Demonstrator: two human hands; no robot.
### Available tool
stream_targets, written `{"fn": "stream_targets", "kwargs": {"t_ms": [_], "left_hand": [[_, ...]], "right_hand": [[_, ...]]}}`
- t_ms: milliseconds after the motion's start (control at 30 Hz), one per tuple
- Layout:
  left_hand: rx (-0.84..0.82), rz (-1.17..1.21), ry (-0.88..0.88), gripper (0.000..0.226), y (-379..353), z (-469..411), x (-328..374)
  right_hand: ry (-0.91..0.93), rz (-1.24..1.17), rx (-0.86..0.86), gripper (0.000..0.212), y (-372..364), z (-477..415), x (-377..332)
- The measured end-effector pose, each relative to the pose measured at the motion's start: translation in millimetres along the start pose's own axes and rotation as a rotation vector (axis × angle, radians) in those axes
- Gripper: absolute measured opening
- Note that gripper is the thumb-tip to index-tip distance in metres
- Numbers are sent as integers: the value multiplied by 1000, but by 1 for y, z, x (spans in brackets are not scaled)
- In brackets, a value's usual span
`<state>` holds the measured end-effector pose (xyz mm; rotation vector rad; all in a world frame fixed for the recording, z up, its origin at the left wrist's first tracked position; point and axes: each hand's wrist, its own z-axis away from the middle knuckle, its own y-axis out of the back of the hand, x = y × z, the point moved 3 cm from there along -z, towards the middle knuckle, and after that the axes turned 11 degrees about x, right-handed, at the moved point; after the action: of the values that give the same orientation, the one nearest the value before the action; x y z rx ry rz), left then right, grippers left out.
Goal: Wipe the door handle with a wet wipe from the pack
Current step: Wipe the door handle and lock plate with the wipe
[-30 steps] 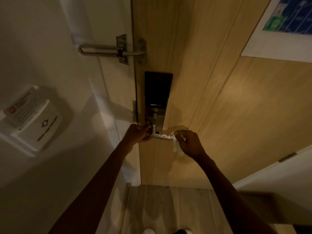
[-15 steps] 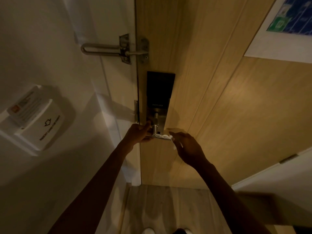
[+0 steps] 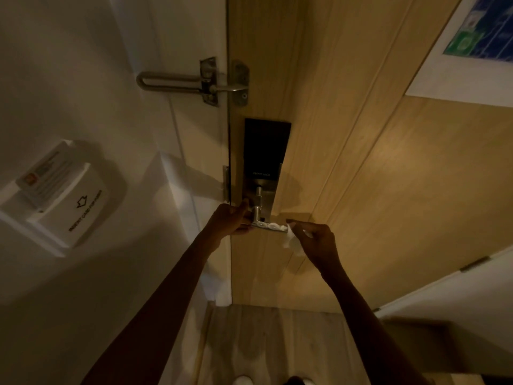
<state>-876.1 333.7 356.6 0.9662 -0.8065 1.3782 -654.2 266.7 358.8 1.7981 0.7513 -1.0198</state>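
The wooden door point(image 3: 361, 190) fills the view from 12 to 4 o'clock. At centre, the left hand point(image 3: 230, 219) clenches the pivot end of the door handle point(image 3: 269, 227), probably to steady the lever. The right hand point(image 3: 316, 243), at the lever's 3 o'clock tip, pinches the wet wipe point(image 3: 290, 238), wrist bent inward, apparently for wiping.

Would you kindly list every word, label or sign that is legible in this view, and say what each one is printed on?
"SMART LOCK": small white letters on the black lock panel above the door handle.
"INSERT CARD FOR POWER", with an arrow: on the white card holder on the wall; faint, so a best reading.
Card in the holder: print too blurred to read.
Poster on the door: blue and green graphics, text unreadable.
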Motion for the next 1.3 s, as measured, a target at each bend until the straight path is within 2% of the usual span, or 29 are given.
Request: {"fn": "stream_targets", "kwargs": {"t_ms": [100, 300, 467, 700, 767, 833, 967, 1200, 1300], "left_hand": [[11, 12, -2, 39, 0, 2, 0], [6, -1, -11, 38, -1, 3, 0], [6, 2, -20, 33, 0, 4, 0], [31, -18, -52, 4, 6, 1, 1], [42, -8, -69, 15, 7, 1, 5], [51, -11, -86, 27, 8, 1, 8], [41, -7, -81, 12, 9, 1, 12], [54, -97, -99, 12, 9, -6, 13], [66, -82, -90, 19, 10, -7, 13]], "right_hand": [[-140, -68, -19, 20, -1, -5, 7], [76, -8, -55, 19, 7, -5, 7], [30, -38, -32, 14, 3, -10, 3], [160, 96, -23, 18, 17, -8, 1], [189, 139, -16, 14, 22, -14, -5], [210, 147, 27, 10, 25, -19, -14], [170, 62, 187, 14, 20, -28, -33], [215, 50, 311, 20, 11, -26, -60], [220, 61, 357, 19, 21, -34, -65]]}}
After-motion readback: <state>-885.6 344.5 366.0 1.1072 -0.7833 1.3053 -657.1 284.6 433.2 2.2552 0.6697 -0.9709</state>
